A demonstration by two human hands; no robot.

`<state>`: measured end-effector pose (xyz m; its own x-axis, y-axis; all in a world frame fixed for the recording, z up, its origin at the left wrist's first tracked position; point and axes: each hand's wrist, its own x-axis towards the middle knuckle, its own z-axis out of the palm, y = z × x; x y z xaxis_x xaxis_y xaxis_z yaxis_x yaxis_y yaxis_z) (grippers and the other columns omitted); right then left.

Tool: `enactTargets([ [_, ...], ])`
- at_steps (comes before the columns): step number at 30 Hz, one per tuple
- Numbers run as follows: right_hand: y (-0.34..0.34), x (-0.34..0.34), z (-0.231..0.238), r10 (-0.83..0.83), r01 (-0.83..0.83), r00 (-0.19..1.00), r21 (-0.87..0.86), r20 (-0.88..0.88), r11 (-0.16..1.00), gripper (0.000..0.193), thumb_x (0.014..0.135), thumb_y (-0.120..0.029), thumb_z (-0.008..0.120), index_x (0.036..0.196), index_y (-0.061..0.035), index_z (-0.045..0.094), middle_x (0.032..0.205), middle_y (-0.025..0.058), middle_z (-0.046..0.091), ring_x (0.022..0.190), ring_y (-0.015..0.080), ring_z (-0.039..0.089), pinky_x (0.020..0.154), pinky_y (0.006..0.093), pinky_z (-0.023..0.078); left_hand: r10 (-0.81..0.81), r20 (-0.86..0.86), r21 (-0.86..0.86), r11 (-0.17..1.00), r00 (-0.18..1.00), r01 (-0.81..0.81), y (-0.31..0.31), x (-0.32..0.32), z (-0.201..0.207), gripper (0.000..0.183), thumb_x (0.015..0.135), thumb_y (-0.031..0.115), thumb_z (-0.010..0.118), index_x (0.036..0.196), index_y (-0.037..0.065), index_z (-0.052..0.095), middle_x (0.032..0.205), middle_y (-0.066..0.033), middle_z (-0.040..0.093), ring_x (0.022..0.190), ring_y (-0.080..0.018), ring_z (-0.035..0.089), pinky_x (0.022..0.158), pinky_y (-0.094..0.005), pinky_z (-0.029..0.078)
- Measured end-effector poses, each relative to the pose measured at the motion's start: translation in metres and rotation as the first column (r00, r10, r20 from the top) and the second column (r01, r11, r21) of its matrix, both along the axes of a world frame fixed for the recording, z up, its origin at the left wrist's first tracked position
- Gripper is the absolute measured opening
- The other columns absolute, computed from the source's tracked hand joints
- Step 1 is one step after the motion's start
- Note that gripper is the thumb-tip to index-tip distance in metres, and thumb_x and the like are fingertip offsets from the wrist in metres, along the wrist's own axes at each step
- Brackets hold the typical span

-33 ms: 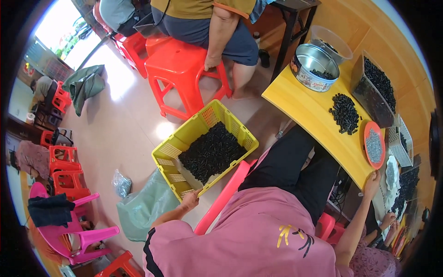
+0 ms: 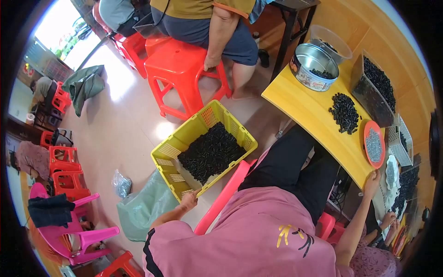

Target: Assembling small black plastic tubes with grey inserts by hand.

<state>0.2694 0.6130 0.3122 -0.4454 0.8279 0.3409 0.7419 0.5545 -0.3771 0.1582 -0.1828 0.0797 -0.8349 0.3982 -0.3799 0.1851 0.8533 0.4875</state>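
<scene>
A yellow plastic crate [image 2: 249, 147] stands on the floor in front of me, to the left of my knees. Many small black pieces [image 2: 210, 152] are heaped inside it. My left hand [image 2: 188, 201] is closed on the crate's near corner. Over on the right, my right hand [image 2: 371, 184] has its fingers curled at the near edge of the yellow table [image 2: 318, 134], just below a red plate [image 2: 368, 147] of small silvery parts [image 2: 374, 145]. What its fingers press on underneath is hidden.
On the table are a round tin [image 2: 318, 85], a loose pile of black pieces [image 2: 345, 114] and a full clear bin [image 2: 371, 94]. A red stool [image 2: 177, 64] with a seated person stands beyond the crate. A green sack [image 2: 143, 210] lies left of it.
The crate sits very slightly further left, with my left hand still on its corner. My right hand has not visibly moved.
</scene>
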Motion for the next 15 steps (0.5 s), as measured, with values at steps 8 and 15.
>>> enactTargets([
  [8, -0.001, -0.003, -0.001, 0.022, -0.021, 1.000, 0.037, -0.007, 0.999, 0.046, 0.095, -0.035, 0.041, 0.130, -0.0068, 0.046, 0.122, 0.0206, 0.057, 0.110, 0.0382, 0.055, 0.091, 0.0417, 0.043, 0.024, 0.033, -0.065, 0.998, 0.999, -0.022, -0.011, 0.006, 0.007, 0.064, 0.076, 0.007, 0.054, 0.136, 0.024, 0.041, 0.098, -0.0185, 0.064, 0.086, -0.0367, 0.063, 0.074, -0.0461, 0.050],
  [15, 0.001, -0.003, -0.004, 0.018, -0.017, 1.000, 0.031, -0.025, 0.999, 0.044, 0.095, -0.034, 0.042, 0.130, -0.0072, 0.046, 0.121, 0.0204, 0.057, 0.110, 0.0383, 0.055, 0.090, 0.0421, 0.044, 0.003, 0.053, -0.088, 0.996, 0.999, 0.002, -0.017, -0.002, -0.002, 0.065, 0.076, 0.007, 0.054, 0.136, 0.027, 0.041, 0.095, -0.0184, 0.064, 0.086, -0.0361, 0.063, 0.074, -0.0458, 0.050],
])
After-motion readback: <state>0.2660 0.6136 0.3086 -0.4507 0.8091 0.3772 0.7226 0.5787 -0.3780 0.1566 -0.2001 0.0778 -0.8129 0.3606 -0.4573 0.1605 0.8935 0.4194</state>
